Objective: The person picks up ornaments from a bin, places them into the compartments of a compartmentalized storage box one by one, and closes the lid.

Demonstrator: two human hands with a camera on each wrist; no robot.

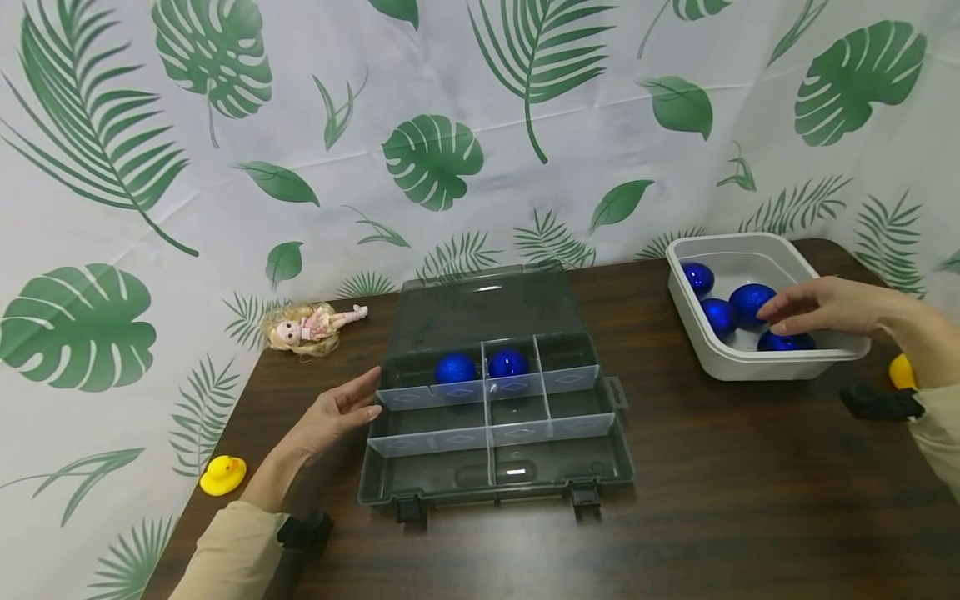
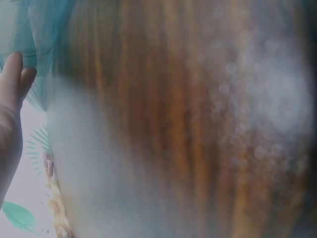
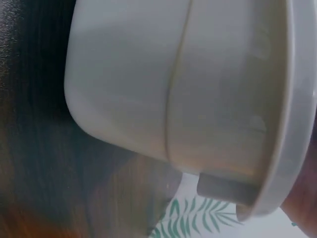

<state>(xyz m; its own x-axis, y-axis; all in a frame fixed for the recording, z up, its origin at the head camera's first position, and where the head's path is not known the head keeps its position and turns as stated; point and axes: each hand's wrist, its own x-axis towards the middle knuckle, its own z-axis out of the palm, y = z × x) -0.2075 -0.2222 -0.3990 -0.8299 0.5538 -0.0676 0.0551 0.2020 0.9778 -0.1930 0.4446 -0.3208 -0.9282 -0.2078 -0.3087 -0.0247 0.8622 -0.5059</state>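
Observation:
A grey see-through divider case (image 1: 450,467) lies with its lid raised at the back. Two blue balls, one glittery (image 1: 456,367) and one shiny (image 1: 507,363), sit in separate compartments of its back row. My left hand (image 1: 330,421) rests at the case's left edge, fingers fairly straight; its fingertips (image 2: 15,64) also show by the case in the left wrist view. Over the front right of a white tub (image 1: 720,367) hovers my right hand (image 1: 825,307), fingers loosely bent beside a glittery blue ball (image 1: 750,302). Another blue ball (image 1: 783,342) lies beneath the fingers.
Two more blue balls, a shiny one (image 1: 697,277) and a duller one (image 1: 717,317), lie along the tub's left side. A doll (image 1: 307,329) lies at the back left of the table. Yellow ducks stand at left (image 1: 222,475) and far right (image 1: 902,372). A leaf-print cloth (image 1: 450,75) hangs behind.

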